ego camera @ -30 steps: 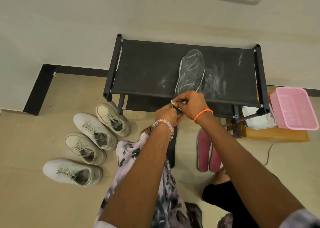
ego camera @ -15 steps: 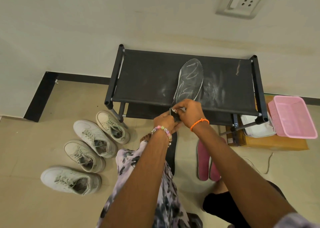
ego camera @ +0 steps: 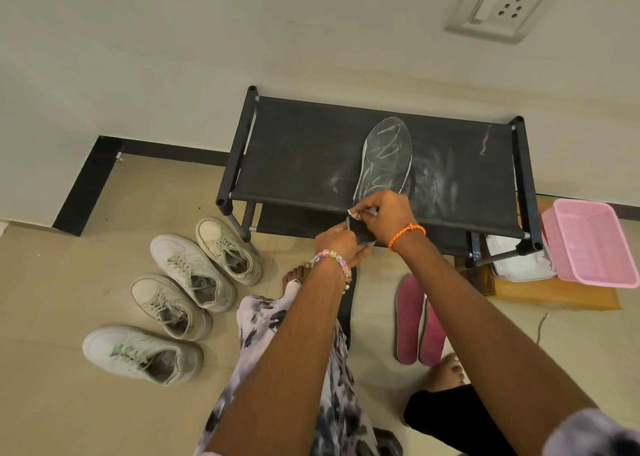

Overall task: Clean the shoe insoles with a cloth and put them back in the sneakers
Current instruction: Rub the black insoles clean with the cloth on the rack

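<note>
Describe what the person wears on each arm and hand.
The left hand has a bracelet of pastel translucent beads at the wrist. The right hand has an orange braided thread band. Both forearms are bare; a mottled grey-lilac sleeve begins near the right elbow.

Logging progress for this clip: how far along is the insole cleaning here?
Done: nothing visibly; all four sneakers stand apart on the floor. In hand: a chalk-marked grey insole lies on the black rack; the left hand grips its heel, the right hand pinches something small and white there. Left: two pink insoles and a dark one on the floor.
</note>
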